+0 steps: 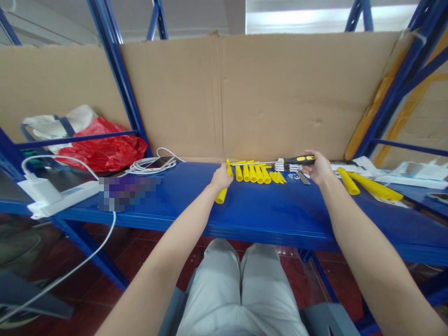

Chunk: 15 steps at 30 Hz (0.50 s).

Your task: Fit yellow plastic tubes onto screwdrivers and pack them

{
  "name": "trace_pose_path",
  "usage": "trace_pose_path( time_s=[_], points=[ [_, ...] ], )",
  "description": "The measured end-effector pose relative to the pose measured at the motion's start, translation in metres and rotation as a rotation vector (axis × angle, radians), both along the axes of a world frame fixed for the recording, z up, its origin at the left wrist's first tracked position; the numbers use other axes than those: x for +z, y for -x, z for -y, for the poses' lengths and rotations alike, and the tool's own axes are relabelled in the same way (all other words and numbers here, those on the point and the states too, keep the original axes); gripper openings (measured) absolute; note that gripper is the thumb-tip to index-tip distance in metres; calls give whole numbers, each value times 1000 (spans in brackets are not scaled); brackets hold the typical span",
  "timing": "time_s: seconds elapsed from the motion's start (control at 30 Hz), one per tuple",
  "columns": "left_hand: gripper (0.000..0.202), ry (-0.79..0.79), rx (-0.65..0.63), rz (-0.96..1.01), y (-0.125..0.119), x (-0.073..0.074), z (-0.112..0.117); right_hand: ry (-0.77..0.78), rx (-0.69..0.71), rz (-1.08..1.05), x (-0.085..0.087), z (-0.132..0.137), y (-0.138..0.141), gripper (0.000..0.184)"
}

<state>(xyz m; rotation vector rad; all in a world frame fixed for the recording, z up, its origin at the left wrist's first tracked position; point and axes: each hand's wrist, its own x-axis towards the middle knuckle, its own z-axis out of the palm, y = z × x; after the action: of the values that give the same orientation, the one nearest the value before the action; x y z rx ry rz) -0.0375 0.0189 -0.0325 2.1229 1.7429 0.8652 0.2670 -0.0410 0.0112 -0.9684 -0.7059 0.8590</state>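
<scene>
Yellow tube (223, 188) is clamped in the left hand (220, 178); the right hand (318, 169) grips a screwdriver (280, 161).

Pixelated patch (128, 190), yellow handle (221, 195) partly hidden in left hand (220, 178)

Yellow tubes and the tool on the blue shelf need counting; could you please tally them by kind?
Held yellow tube, in the left hand: 1
Short yellow tubes, in a row: 5
Long yellow tubes, far right: 2
Screwdriver, in the right hand: 1
Total: 9
The tiny yellow bits are too small to count.
</scene>
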Motion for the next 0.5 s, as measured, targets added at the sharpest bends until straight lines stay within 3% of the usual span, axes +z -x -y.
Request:
trace_pose_path(
  time_s=[0.27, 0.5],
  points=[
    [43, 4, 3, -13, 0, 0, 0, -111, 30, -78, 4, 1, 4, 14],
    [45, -5, -6, -5, 0, -1, -1, -31, 18, -39, -3, -3, -2, 17]
  ],
)
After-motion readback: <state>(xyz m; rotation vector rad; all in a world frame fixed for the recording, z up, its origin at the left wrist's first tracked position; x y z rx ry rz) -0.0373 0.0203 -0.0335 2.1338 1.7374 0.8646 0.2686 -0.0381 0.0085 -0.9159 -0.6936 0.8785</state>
